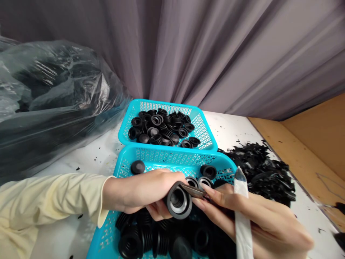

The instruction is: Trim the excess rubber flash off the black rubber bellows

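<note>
My left hand [140, 192] is closed around a black ribbed rubber bellows part [178, 204], its round opening turned toward me. My right hand [250, 219] grips a knife with a tape-wrapped handle [242, 223]; the thin blade [194, 190] lies against the part's rim. Both hands hover over the near turquoise basket [172, 154], which holds several more black rubber parts [151, 237].
A second turquoise basket [203, 126] behind the first is full of black rubber parts. A heap of black trimmings [264, 169] lies on the white table at right. A large clear plastic bag [54, 104] of dark parts fills the left. A grey curtain hangs behind; brown board stands at right.
</note>
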Demonstrator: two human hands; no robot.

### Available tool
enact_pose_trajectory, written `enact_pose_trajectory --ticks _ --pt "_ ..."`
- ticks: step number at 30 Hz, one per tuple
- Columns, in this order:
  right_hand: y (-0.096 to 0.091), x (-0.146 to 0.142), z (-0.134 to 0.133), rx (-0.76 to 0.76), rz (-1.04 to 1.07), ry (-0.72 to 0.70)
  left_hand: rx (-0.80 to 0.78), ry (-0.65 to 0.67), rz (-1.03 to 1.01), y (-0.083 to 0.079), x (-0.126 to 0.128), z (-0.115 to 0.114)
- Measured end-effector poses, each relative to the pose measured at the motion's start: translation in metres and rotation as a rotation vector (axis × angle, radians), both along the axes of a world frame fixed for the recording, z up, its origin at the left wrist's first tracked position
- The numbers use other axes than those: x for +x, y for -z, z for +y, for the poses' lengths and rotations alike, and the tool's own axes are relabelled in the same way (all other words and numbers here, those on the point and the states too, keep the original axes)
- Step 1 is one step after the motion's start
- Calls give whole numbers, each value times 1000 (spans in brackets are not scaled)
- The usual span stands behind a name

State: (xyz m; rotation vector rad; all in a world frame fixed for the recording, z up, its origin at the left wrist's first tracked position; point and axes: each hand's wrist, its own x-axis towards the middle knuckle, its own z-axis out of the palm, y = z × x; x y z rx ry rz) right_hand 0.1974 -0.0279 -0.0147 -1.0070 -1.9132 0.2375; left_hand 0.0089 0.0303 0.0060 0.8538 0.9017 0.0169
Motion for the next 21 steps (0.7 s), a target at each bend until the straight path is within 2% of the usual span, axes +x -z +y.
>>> enact_pose_trajectory --ticks 5,9,21 --pt "0 4 0 -37 -82 -69 32 42 26 -3 0 0" --pt "2 5 -1 -48 -90 -66 66 83 72 -6 -1 0" --pt "3 4 -3 -45 -41 -68 1 174 -18 -6 1 1"
